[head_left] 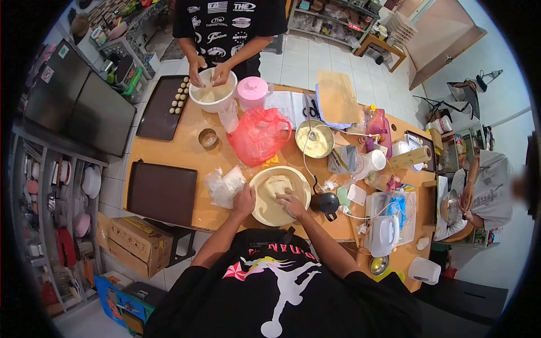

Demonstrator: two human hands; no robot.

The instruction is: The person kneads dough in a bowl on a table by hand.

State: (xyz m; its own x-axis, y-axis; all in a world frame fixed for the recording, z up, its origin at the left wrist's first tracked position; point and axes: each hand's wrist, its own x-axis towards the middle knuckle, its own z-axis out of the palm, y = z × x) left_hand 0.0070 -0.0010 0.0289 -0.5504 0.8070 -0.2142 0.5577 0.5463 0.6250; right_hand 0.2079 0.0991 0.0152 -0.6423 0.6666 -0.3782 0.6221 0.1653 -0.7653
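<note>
A cream-coloured round basin (260, 213) stands at the table's near edge, a pale lump of dough (278, 183) inside it. On the basin's left rim, my left hand (244, 201) holds on with its fingers around the edge. My right hand (291, 204) reaches over the near right rim, its fingers apart and touching the dough's lower right side. Just left of the basin lies a clear plastic bag of white powder (231, 185). A black kettle-like pot (326, 204) stands close on the right.
Across the table a person's hands (213, 77) work over a white bowl (212, 105). Two dark trays (162, 188) lie left, the far one bearing dough balls (176, 103). A red plastic bag (260, 135) and a mixing bowl (315, 147) sit beyond the basin. Another person (489, 186) sits right.
</note>
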